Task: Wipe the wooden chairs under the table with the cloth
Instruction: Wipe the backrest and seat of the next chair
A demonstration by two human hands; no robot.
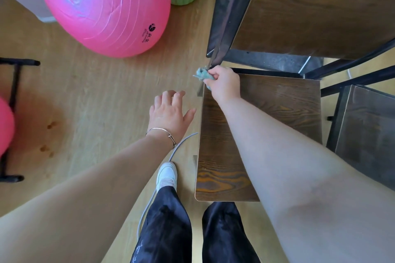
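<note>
The right hand (224, 84) is clenched around the one teal cloth (202, 74), most of it hidden in the fist, at the far left corner of the nearer wooden chair (267, 124)'s seat, right by a dark table leg (226, 23). The left hand (170, 113) hovers over the floor beyond the seat's left edge, fingers spread and holding nothing. Two chairs show: the second chair (367, 130) is cut off at the right. Of two pink balls, the big ball (102, 6) is mostly in view, while the other ball (5, 126) is only a sliver at the left edge.
</note>
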